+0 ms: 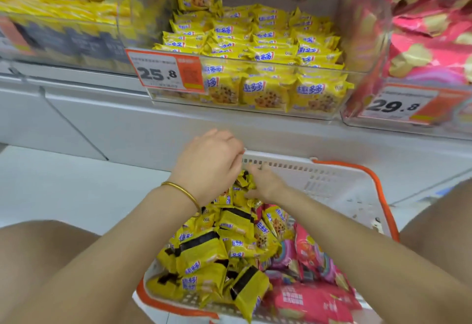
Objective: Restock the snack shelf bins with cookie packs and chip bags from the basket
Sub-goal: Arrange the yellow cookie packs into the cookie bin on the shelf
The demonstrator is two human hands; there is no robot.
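Left hand: left hand point(209, 162) reaches into the far end of the basket, back towards the camera, fingers bent down onto the yellow heap; they are hidden, so I cannot tell whether it grasps anything
Right hand: right hand point(267, 185) is beside it, touching it, fingers and thumb closed round cookie packs point(245, 183) at the top of the heap
Basket: white basket point(332, 180) with an orange rim, on the floor between the knees, below the shelf
Contents: yellow cookie packs fill its left side, pink chip bags point(309, 295) lie on the right
Cookie bin: clear bin point(357, 50) above holds shelved packs point(255, 42), tagged 25.8
Wrist: gold bangle point(182, 192) on the left arm
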